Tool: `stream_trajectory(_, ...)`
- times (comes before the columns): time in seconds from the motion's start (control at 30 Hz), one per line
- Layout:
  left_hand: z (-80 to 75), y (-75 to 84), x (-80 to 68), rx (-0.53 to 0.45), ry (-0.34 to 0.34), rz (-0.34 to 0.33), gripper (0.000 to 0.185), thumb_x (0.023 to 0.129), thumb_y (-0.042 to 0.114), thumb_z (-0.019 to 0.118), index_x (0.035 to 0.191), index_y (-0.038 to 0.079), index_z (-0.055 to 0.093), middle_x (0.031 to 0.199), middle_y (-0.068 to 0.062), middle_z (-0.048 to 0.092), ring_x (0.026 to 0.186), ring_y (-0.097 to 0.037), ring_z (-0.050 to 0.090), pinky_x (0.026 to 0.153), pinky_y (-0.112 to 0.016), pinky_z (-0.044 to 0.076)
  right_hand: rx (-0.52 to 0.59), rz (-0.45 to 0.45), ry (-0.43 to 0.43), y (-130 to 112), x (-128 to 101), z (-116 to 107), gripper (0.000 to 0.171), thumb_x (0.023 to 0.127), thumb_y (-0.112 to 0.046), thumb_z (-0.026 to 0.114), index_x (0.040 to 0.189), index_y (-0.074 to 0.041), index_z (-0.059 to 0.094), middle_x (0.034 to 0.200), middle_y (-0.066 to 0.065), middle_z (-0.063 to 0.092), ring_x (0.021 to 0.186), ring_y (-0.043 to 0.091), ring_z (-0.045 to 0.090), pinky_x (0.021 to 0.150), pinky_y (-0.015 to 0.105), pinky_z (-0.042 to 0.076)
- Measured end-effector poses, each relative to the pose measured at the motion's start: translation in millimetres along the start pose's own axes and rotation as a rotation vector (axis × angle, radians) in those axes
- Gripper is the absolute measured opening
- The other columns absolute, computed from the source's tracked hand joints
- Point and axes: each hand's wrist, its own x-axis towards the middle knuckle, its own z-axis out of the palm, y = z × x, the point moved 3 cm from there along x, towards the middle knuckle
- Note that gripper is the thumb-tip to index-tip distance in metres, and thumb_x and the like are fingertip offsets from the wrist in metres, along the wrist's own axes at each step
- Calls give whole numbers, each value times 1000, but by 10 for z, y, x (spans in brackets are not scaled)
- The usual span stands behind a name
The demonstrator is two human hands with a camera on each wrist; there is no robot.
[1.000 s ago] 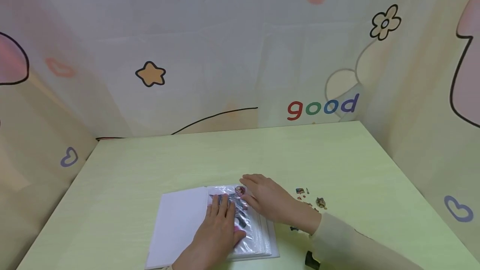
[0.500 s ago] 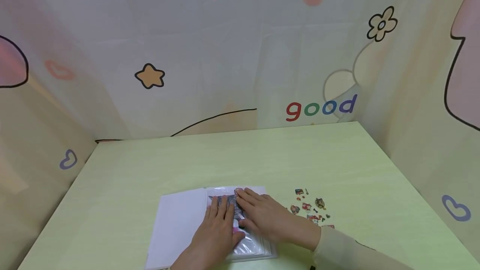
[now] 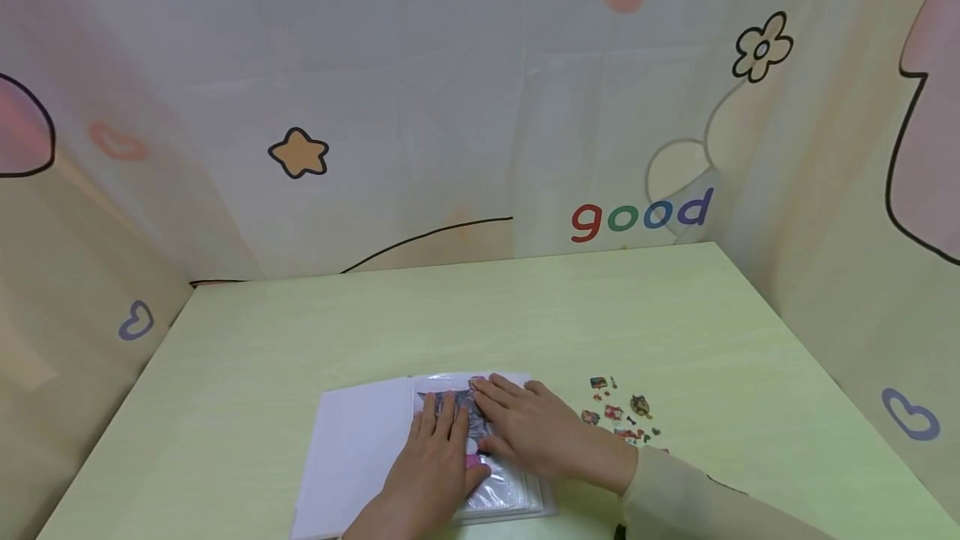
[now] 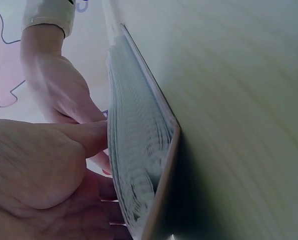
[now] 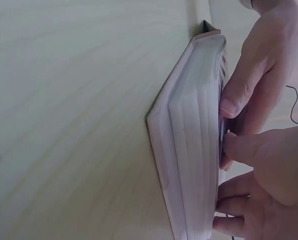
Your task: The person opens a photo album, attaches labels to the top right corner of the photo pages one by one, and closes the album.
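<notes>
Neither grip is wrapped round anything, as far as I can see: the left hand (image 3: 431,465) lies flat, fingers straight, on the right-hand page (image 3: 501,492) of an album (image 3: 360,448), and the right hand (image 3: 536,432) rests beside it, fingers stretched over the page's upper part. The album lies spread near the front of the tabletop (image 3: 300,340), its plain white side towards nine o'clock, its thick stack of pages towards three. I'd judge things to be early on: one small round piece (image 3: 476,382) shows at the page's twelve o'clock, at the right hand's fingers, though whether it is fixed down I can't tell. Between the hands peeks a grey picture (image 3: 476,422) with a pink patch (image 3: 472,460) below. Plenty seems left, with a scatter of small coloured pieces (image 3: 613,412) lying between two and three o'clock from the album, off the page. Both hands hide much of that page, and the pale sleeve (image 3: 697,494) may cover some pieces. Around four o'clock a dark object (image 3: 620,532) pokes out, too little showing to name. Towards twelve hangs a printed curtain (image 3: 412,107).
</notes>
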Motion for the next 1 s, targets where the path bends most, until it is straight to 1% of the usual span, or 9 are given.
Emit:
stream_trajectory(0.23, -2, -6, -3, 10, -8, 4, 77, 99, 47, 64, 149, -10, 46, 158, -32, 37, 147, -51, 30, 116, -59, 33, -23, 51, 0, 50, 39, 5, 67, 107, -49, 49, 158, -6, 42, 165, 9, 36, 151, 29, 34, 113, 53, 39)
stream_trajectory(0.4, -22, -17, -8, 27, -6, 11, 77, 99, 48, 63, 148, -9, 47, 157, -31, 38, 147, -50, 31, 116, -58, 33, -31, 59, -7, 76, 69, -12, 68, 107, -50, 49, 158, -6, 42, 164, 10, 37, 151, 29, 34, 113, 54, 39)
stream_trajectory(0.53, -47, -27, -16, 56, 1, 33, 77, 99, 49, 63, 147, -9, 49, 156, -30, 41, 146, -49, 34, 115, -57, 35, -13, 90, -22, 104, 89, -12, 71, 106, -53, 48, 158, -6, 40, 165, 10, 35, 152, 29, 33, 114, 55, 38)
stream_trajectory(0.73, -67, -48, -37, 75, -4, 63, 77, 99, 50, 62, 148, -8, 49, 156, -28, 42, 146, -47, 36, 115, -55, 36, 78, 172, -47, 254, 161, 55, 85, 102, -64, 48, 160, -4, 36, 166, 12, 32, 152, 30, 32, 114, 57, 37)
stream_trajectory(0.87, -72, -48, -39, 71, -25, 55, 78, 100, 51, 61, 149, -7, 47, 158, -27, 40, 147, -47, 34, 116, -55, 35, 135, 188, -34, 309, 177, 37, 85, 102, -60, 53, 159, 1, 35, 166, 17, 31, 152, 34, 30, 115, 58, 35)
stream_trajectory(1.0, -60, -53, -43, 73, -31, 55, 79, 99, 52, 61, 150, -7, 46, 159, -27, 39, 148, -47, 33, 116, -55, 35, 156, 173, 24, 276, 125, -23, 80, 104, -51, 56, 157, 4, 36, 166, 20, 29, 153, 37, 27, 116, 58, 34)
